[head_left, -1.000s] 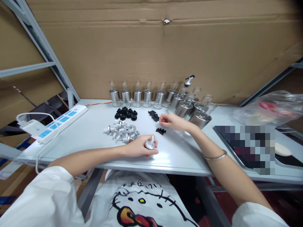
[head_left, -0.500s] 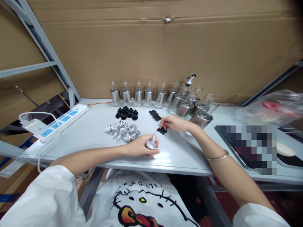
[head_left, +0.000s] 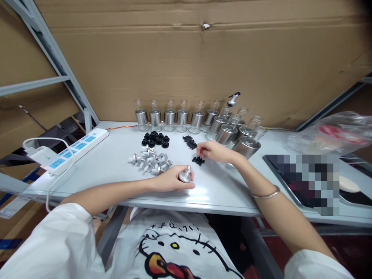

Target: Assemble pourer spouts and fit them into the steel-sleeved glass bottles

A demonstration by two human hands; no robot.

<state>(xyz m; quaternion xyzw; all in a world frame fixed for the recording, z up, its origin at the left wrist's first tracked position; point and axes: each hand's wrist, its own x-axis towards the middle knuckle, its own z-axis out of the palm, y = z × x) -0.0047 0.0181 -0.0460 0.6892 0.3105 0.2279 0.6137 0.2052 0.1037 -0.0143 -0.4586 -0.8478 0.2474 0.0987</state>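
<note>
In my left hand [head_left: 171, 179], near the table's front edge, is a silver bottle pourer spout [head_left: 185, 175] with its tip pointing up. My right hand [head_left: 209, 151] is closed, fingertips together, just above a small pile of black plugs [head_left: 198, 160]. Whatever its fingertips hold, if anything, is hidden. Behind these fingers lie flat black levers [head_left: 189, 142]. To the left of them sit black rubber stoppers [head_left: 155, 138]. More silver pourer spouts [head_left: 151, 160] with white tubes lie heaped beside my left hand.
Several glass bottles with steel sleeves [head_left: 182, 116] line the back of the white table [head_left: 116, 155]; one carries a complete pourer [head_left: 233, 99]. A power strip [head_left: 78, 151] lies left. At right are a pixelated dark tray [head_left: 286, 182] and a clear plastic bag [head_left: 334, 133].
Hardly anything differs. My right hand has risen very slightly from the black plugs; my left hand keeps the spout in the same place.
</note>
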